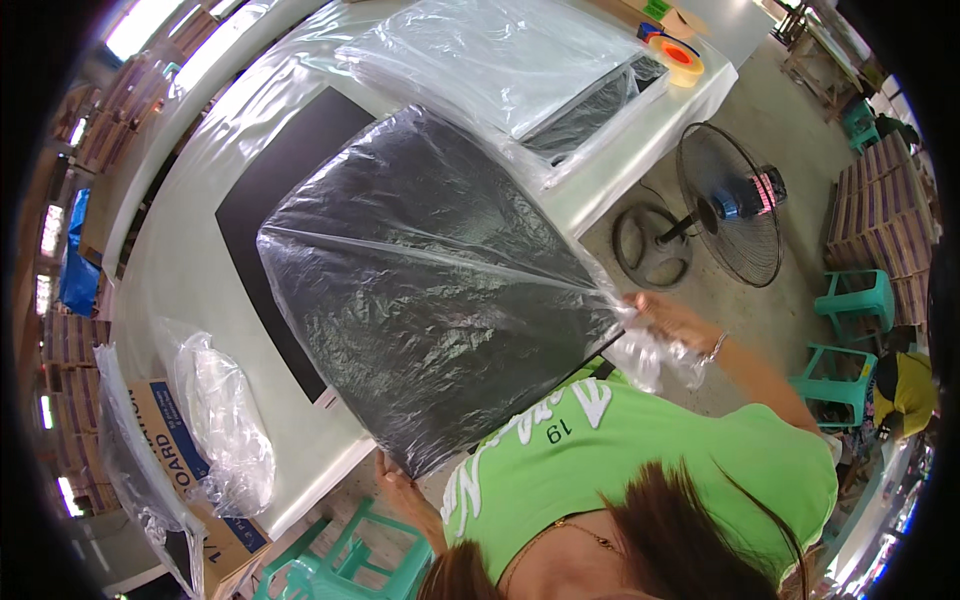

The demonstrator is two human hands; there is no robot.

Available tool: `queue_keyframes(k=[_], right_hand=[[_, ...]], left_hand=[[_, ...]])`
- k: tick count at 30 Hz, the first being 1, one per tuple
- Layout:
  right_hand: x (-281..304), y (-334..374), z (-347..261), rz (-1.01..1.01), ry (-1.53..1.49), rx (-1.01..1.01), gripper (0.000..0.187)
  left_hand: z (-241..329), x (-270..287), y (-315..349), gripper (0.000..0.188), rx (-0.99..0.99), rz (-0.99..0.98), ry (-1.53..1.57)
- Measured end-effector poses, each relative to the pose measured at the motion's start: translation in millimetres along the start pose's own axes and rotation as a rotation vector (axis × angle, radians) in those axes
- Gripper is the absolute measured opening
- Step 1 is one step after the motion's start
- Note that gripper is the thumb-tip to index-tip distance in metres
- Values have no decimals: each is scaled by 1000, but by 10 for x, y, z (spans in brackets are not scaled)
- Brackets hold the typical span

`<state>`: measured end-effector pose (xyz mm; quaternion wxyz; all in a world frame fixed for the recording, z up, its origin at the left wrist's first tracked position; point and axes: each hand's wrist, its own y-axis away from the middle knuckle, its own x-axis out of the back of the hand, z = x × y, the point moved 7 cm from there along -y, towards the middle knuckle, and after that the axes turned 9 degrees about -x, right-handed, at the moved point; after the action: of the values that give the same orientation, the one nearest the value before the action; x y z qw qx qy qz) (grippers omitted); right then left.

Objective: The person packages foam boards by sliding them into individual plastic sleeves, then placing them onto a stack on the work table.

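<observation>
A large black board (440,250) lies inside a clear plastic bag, tilted across the table's near edge and reaching toward my body. My right hand (672,322) grips the gathered open end of the plastic bag (640,358) at the board's right corner. Tension creases run from that fist across the film. At the board's near left corner, my left hand (405,495) holds the bagged edge, its fingers partly hidden. Beneath the bagged board, another black board (255,225) without wrapping lies on the table.
Plastic-covered boards (500,65) lie at the table's far side, beside a tape roll (680,58). Crumpled plastic (230,430) and a cardboard box (160,420) are at the left. A standing fan (730,205) is at the right; green stools (345,555) stand below the table.
</observation>
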<state>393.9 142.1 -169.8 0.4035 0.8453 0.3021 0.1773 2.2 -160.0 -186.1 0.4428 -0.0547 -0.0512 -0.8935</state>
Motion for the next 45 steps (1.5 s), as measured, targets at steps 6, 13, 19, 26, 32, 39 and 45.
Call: queue_keyframes(k=[6, 13, 19, 26, 32, 39, 45], right_hand=[[-289, -195, -136, -45, 8, 240, 66], [-326, 158, -929, 94, 117, 571, 51], [-254, 375, -1428, 282, 322, 715, 52], [158, 479, -1924, 553, 379, 782, 46], [1063, 95, -2383, 771, 385, 986, 39], [2781, -951, -3065, 1042, 367, 993, 43], [3894, -1538, -3258, 1004, 87, 988, 30]], left_hand=[[124, -273, 44, 55, -69, -40, 60], [-75, -441, 180, 71, 111, -2, 210], [42, -617, 113, 68, -42, 24, 204], [403, -1181, -87, 68, 18, -47, 283], [995, -2094, -670, 67, -123, -343, 190], [1656, -3462, -1616, 72, -307, -495, 266], [1818, -4347, -2046, 73, -364, -559, 221]])
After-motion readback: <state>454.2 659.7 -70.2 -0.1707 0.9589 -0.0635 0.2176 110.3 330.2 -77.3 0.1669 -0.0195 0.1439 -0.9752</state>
